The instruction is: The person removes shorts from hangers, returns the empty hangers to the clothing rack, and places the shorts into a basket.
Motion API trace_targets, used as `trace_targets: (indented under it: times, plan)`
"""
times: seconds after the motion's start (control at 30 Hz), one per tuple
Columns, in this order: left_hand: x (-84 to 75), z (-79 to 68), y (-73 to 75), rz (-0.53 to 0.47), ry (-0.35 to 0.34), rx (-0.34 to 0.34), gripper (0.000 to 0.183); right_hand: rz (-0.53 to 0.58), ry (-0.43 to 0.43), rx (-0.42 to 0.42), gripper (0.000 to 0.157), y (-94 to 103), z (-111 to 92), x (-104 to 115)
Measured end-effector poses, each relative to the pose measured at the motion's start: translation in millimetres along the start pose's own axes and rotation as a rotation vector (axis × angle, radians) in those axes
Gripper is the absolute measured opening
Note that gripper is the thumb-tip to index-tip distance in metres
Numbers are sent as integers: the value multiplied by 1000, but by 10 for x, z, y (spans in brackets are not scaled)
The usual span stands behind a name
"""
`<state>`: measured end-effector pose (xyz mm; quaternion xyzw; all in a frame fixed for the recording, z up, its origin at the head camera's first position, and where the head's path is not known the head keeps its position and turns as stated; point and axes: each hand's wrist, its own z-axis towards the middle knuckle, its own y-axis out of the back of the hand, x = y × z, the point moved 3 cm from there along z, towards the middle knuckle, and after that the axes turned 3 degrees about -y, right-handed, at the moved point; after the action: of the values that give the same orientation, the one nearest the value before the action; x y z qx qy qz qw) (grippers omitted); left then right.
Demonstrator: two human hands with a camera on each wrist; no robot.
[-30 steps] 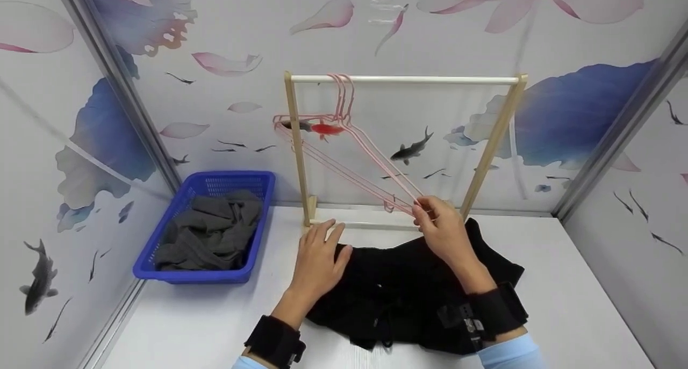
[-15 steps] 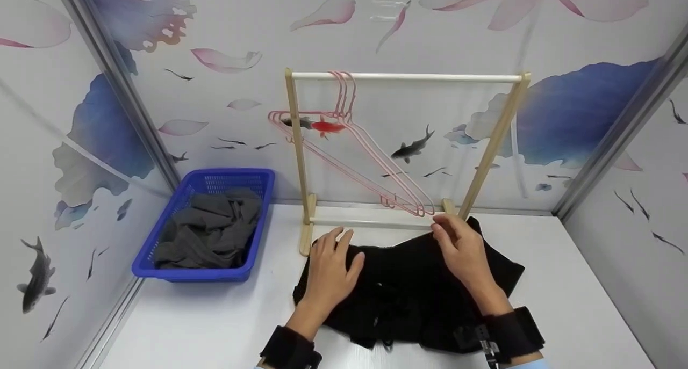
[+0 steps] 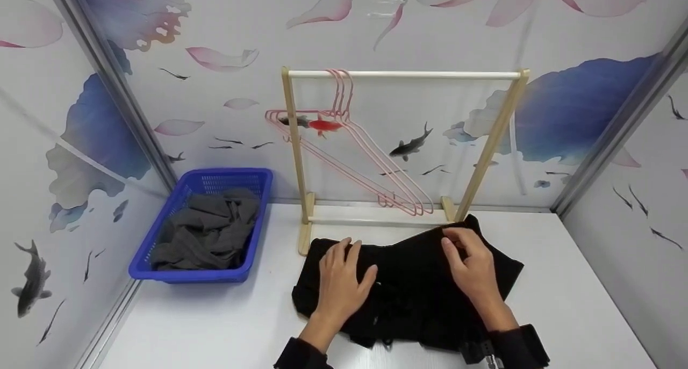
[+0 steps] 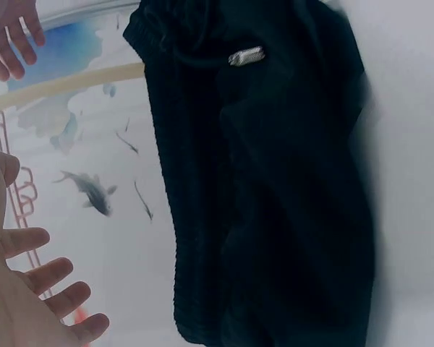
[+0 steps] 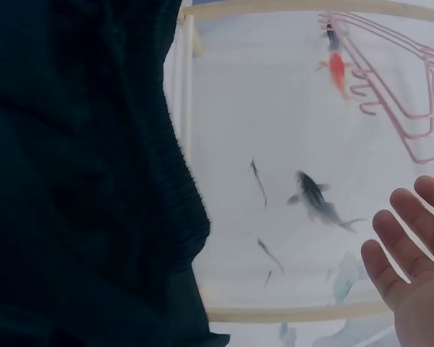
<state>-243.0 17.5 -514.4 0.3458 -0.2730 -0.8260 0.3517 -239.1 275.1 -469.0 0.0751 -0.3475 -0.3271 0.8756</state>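
Black drawstring pants (image 3: pixel 403 288) lie bunched on the white table in the head view. In the left wrist view their gathered waistband (image 4: pixel 195 217) and a silvery drawstring tip (image 4: pixel 247 56) show. My left hand (image 3: pixel 343 286) is over the left part of the pants, fingers apart and extended. Over the right part is my right hand (image 3: pixel 474 261), fingers slightly bent, holding nothing. Whether either hand touches the cloth is unclear; both wrist views show the hands apart from it. Several pink hangers (image 3: pixel 376 155) hang from the rack, just beyond the hands.
A small rack with a white rail (image 3: pixel 430 75) and wooden legs (image 3: pixel 492 143) stands behind the pants. At left, a blue basket (image 3: pixel 188 275) holds grey cloth (image 3: pixel 209 232). Printed panels enclose the table (image 3: pixel 580 294) at the back and sides.
My right hand has let go of the hangers' lower corner and come down and right over the pants. The hangers hang free. My left hand has shifted right and slightly toward me.
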Motion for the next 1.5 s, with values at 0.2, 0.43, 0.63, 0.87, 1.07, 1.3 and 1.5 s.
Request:
trace_targets:
  times: [0.2,0.43,0.63,0.87,1.07,1.3,1.5]
  plan:
    - [-55,-119,-90,-4,11,2,57,8,23,-34,23,23,-152,-66]
    - [-162,-223,-228,22,38,81,64,-12,2,-37,22,46,-295,-142]
    - [-238,-297,-370,25,105,217,71,-44,14,-55,24,73,-384,-164]
    - [-261,-345,-510,7,149,316,76,-77,-20,-33,24,46,-502,-212]
    - [-251,-376,-633,-22,188,369,83,-77,-52,-26,23,28,-572,-219]
    - [-208,-371,-787,-42,245,425,97,-104,-85,3,22,-5,-589,-198]
    - [-178,-339,-859,-6,268,481,112,-122,-111,22,23,-18,-609,-215]
